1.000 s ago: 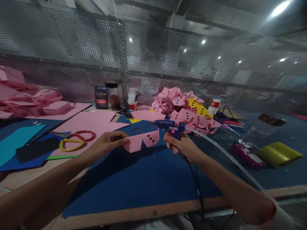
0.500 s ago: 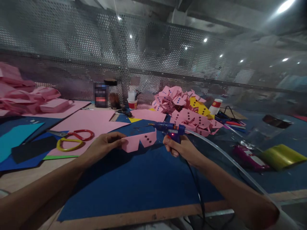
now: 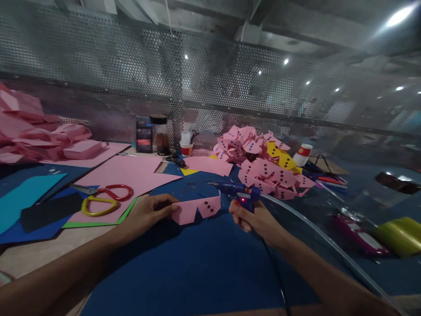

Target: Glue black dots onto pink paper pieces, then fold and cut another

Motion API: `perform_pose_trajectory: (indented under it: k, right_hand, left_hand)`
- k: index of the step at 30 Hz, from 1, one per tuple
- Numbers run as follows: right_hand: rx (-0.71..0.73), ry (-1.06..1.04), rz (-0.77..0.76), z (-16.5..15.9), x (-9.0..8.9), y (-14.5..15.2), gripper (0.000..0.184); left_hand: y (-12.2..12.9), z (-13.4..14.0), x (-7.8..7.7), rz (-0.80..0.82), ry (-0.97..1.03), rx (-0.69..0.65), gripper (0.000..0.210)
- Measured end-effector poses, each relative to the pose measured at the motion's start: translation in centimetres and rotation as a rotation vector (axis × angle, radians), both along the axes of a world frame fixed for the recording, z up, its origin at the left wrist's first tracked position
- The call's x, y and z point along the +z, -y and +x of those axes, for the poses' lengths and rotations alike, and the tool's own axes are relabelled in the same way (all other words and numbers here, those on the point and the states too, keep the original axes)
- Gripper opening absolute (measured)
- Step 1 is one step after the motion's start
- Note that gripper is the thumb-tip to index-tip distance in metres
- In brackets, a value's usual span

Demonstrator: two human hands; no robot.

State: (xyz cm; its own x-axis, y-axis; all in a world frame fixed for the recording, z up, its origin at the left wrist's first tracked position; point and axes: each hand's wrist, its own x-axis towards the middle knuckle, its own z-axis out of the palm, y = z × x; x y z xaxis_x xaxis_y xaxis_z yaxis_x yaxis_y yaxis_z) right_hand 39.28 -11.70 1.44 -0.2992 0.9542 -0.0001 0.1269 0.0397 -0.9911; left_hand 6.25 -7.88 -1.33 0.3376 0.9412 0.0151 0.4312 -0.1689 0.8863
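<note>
My left hand pinches the left end of a pink paper piece, which has a V-shaped notch and dark diamond marks on its right part. My right hand is wrapped round the handle of a blue hot glue gun. Its red light is lit and its nozzle points left, above the paper piece. A long clear glue stick runs out of the gun's back, and a black cable hangs below. Both hands are over a dark blue sheet.
Red-and-yellow-handled scissors lie on coloured paper at left. Marked pink pieces are heaped behind the gun; plain pink paper is piled far left. Paper cups, a jar and a magenta item also stand or lie around.
The whole view has shifted slightly, so everything appears a little lower and further right. Both hands keep their holds on the pink paper piece and the glue gun.
</note>
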Motion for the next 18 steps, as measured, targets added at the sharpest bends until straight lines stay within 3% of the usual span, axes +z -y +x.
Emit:
perform_pose_trajectory:
  k: [18]
  right_hand:
    - [0.006, 0.023, -0.086, 0.00, -0.78, -0.22, 0.037]
  left_hand:
    - [-0.01, -0.26, -0.04, -0.073, 0.066, 0.003, 0.029]
